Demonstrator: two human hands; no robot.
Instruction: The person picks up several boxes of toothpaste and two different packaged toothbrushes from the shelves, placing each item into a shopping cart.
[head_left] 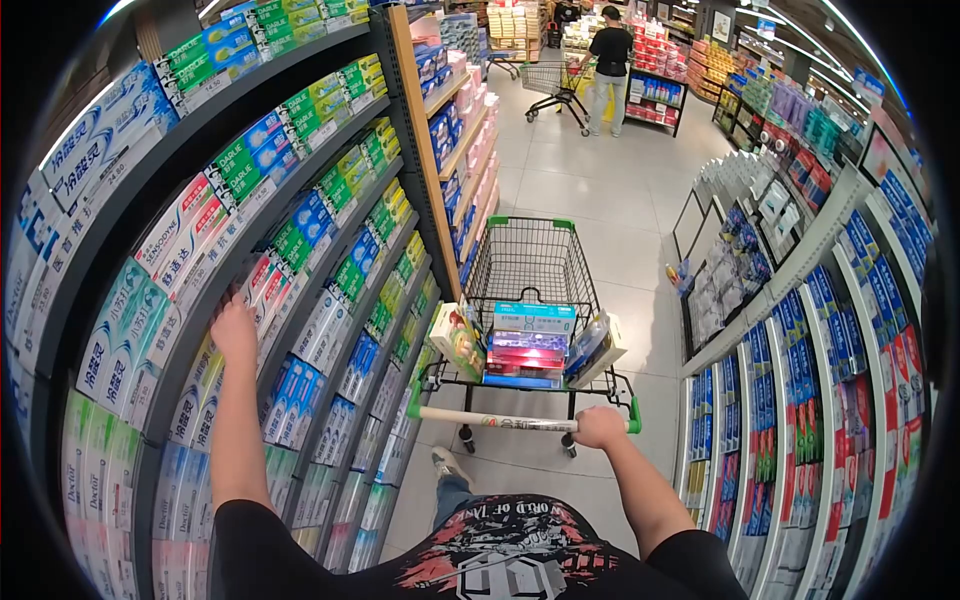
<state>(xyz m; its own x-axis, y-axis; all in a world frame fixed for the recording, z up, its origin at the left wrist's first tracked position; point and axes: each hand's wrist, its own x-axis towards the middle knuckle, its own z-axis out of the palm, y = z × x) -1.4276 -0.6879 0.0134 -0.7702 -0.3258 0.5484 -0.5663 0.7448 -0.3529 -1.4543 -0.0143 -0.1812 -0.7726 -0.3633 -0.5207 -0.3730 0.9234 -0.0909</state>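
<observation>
My right hand [600, 427] is wrapped round the right end of the handlebar [500, 420] of a shopping cart [530, 262]. My left hand [234, 328] reaches into the shelf on the left, its fingers blurred and partly hidden, close to red-and-white toothpaste boxes [268, 290]. Whether it grips one I cannot tell. Above it, larger Sensodyne boxes [183, 228] stand in a row, with teal-and-white boxes [125, 330] to the left. In the cart's near section sit several packages, among them a light-blue box [533, 318] and a pink-red box [527, 350].
Tiered toothpaste shelves [345, 215] line the left side, ending at a wooden-edged upright [425, 150]. More shelves [800, 400] curve along the right. Tiled floor [640, 180] runs ahead to a person in a black shirt [610, 60] beside another cart [553, 82].
</observation>
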